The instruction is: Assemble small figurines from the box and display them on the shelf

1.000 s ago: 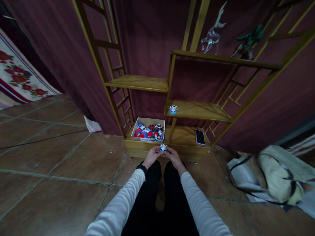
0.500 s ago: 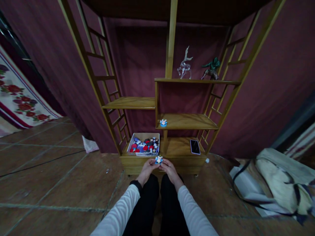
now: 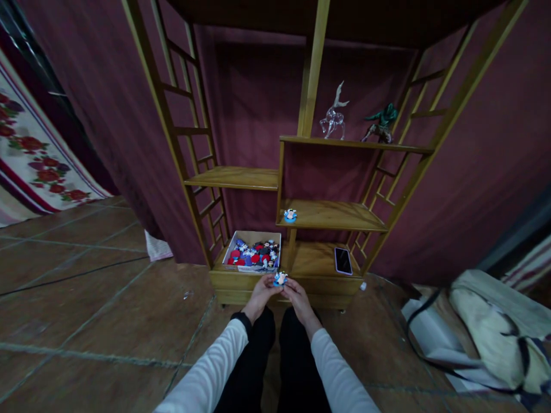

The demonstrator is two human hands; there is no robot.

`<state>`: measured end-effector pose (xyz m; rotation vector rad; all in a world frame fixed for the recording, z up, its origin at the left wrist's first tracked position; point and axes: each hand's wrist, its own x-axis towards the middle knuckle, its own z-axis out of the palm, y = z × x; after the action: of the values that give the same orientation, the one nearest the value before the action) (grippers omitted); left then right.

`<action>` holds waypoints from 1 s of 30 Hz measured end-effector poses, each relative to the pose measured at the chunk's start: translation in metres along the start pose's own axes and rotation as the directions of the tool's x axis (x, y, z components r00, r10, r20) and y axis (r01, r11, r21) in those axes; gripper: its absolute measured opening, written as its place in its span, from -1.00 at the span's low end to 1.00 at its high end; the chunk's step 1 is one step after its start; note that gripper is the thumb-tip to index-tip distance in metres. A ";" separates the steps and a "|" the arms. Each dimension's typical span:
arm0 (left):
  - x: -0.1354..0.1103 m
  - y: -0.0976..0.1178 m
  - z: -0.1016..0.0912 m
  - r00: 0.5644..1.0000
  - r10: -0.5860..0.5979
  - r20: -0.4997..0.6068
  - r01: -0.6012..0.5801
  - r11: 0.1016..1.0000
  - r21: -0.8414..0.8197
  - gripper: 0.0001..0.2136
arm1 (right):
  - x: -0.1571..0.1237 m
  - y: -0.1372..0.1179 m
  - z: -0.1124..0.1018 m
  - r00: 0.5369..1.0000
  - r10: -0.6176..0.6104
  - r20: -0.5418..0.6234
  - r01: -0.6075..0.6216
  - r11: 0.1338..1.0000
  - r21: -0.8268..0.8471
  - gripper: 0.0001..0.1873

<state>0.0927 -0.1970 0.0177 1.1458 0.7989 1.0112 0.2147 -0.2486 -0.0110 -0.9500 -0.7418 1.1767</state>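
Head: hands (image 3: 262, 294) (image 3: 298, 297) hold figurine (image 3: 280, 279) before cabinet edge (image 3: 321, 277) (floor (image 3: 112, 281) spreads left)

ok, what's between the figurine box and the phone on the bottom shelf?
Head view: a wooden post near the box, then wooden shelf surface up to the phone.

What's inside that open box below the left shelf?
The box holds a jumbled pile of small figures, with red, white and purple parts showing. Whatever lies beneath the top ones is covered and can't be seen.
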 end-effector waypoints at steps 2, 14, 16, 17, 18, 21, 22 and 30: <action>0.005 -0.005 -0.001 1.000 -0.011 0.017 0.012 0.999 -0.030 -0.54 | 0.003 0.000 -0.003 1.000 0.025 -0.008 -0.025 1.000 -0.008 -0.56; 0.033 -0.028 0.006 1.000 0.002 0.001 -0.002 0.996 -0.084 -0.46 | 0.030 -0.001 -0.018 0.998 -0.025 -0.063 0.018 0.995 -0.103 -0.64; 0.036 -0.028 0.007 1.000 0.006 -0.009 -0.006 0.998 -0.066 -0.45 | 0.033 -0.003 -0.018 0.997 -0.029 -0.067 0.021 0.993 -0.115 -0.66; 0.036 -0.029 0.007 1.000 0.007 -0.011 -0.007 0.998 -0.060 -0.45 | 0.034 -0.004 -0.019 0.997 -0.030 -0.068 0.021 0.992 -0.122 -0.66; 0.037 -0.030 0.007 1.000 0.006 -0.010 -0.007 0.998 -0.059 -0.46 | 0.035 -0.005 -0.019 0.997 -0.028 -0.067 0.019 0.991 -0.130 -0.66; 0.038 -0.033 0.007 0.999 0.000 -0.032 -0.002 0.998 -0.060 -0.46 | 0.037 -0.005 -0.019 0.999 -0.013 -0.035 0.008 0.989 -0.147 -0.65; 0.038 -0.034 0.007 0.999 -0.006 -0.043 0.004 0.998 -0.059 -0.46 | 0.037 -0.005 -0.019 1.000 -0.008 -0.025 0.005 0.989 -0.149 -0.65; 0.042 -0.035 0.004 0.998 -0.064 0.008 0.064 0.998 -0.019 -0.55 | 0.047 0.010 -0.026 0.991 0.036 -0.127 -0.054 0.989 -0.140 -0.62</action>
<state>0.1191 -0.1625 -0.0156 1.1007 0.8134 0.9590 0.2441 -0.2078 -0.0310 -1.1545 -0.7151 1.1041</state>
